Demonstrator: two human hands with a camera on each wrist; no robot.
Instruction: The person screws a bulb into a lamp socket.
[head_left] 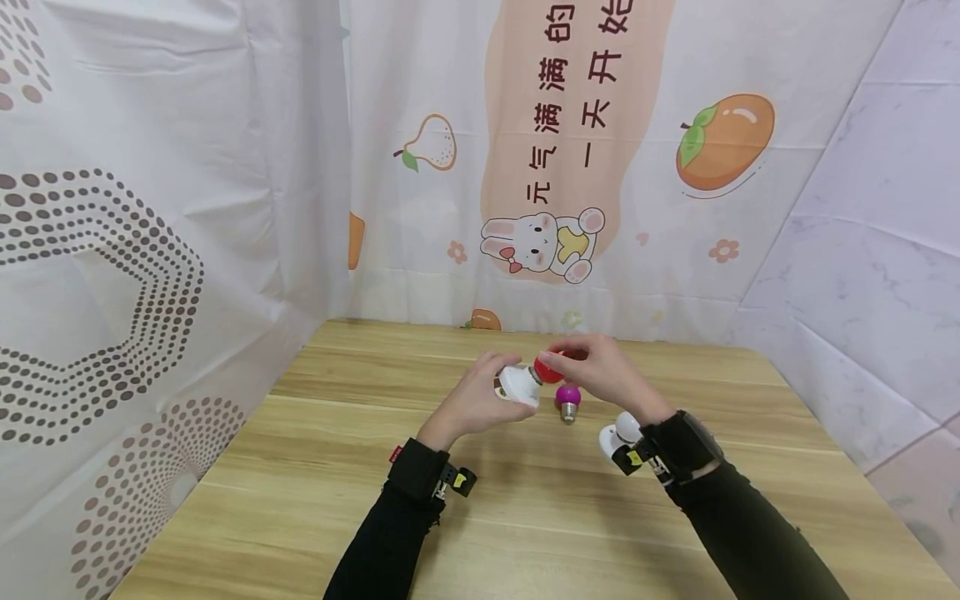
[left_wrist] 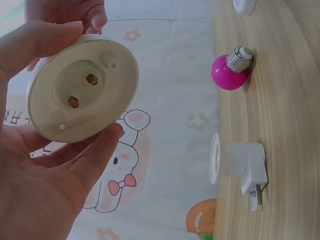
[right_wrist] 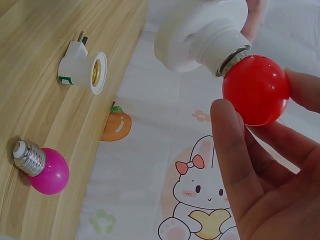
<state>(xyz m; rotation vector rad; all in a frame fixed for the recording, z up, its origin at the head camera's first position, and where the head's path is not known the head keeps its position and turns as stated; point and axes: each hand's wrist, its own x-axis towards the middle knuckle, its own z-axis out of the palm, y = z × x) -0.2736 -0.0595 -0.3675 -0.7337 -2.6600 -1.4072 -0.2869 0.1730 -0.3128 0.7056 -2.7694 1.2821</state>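
Note:
My left hand (head_left: 480, 400) grips a white lamp holder (head_left: 519, 386) by its round base. The left wrist view shows its hollow underside with two brass contacts and small screw holes. A red light bulb (right_wrist: 256, 90) is pinched between the thumb and fingers of my right hand (head_left: 603, 375). The bulb's metal screw base sits at the mouth of the holder, with a little of the metal showing. Both things are held up above the table. A magenta bulb (head_left: 568, 400) with a silver screw base lies on the wood just beyond the hands.
A white plug-in lamp socket (right_wrist: 82, 70) with metal prongs lies on the table (head_left: 300, 517), left of the magenta bulb. Another white round-based piece (head_left: 617, 435) lies by my right wrist. Printed curtains (head_left: 420, 217) hang behind the table and along its left side.

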